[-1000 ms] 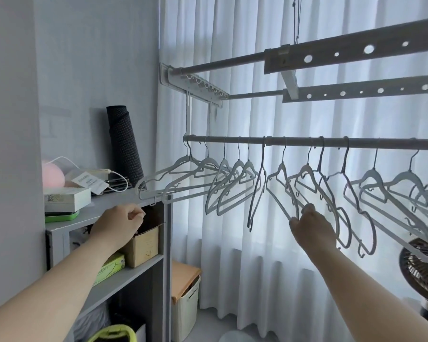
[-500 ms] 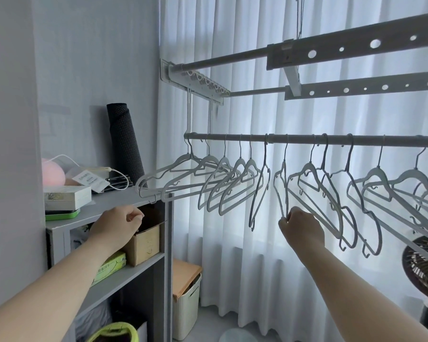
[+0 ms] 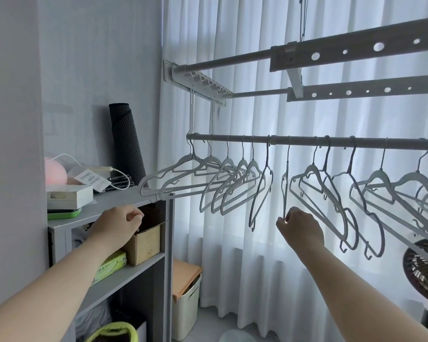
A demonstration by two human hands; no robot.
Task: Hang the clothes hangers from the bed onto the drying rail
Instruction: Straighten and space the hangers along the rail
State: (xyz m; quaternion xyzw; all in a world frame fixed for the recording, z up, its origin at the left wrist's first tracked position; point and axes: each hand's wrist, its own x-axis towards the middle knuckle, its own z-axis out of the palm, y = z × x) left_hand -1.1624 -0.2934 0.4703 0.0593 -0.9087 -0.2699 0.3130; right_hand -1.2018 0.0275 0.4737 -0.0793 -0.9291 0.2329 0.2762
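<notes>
At centre frame the right hand (image 3: 300,230) pinches the lower end of a hanger (image 3: 285,186) hooked on the drying rail (image 3: 307,141) among a row of others. At lower left, the left hand (image 3: 119,224) is loosely curled with an empty grip, beside the shelf (image 3: 116,199)

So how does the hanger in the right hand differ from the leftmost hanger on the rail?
The pinched hanger hangs edge-on, a thin line; the leftmost hanger shows its full triangle. The right hand pinches the first at its bottom; the second hangs untouched, its tip over the shelf. Both are pale and hooked on the rail.
</notes>
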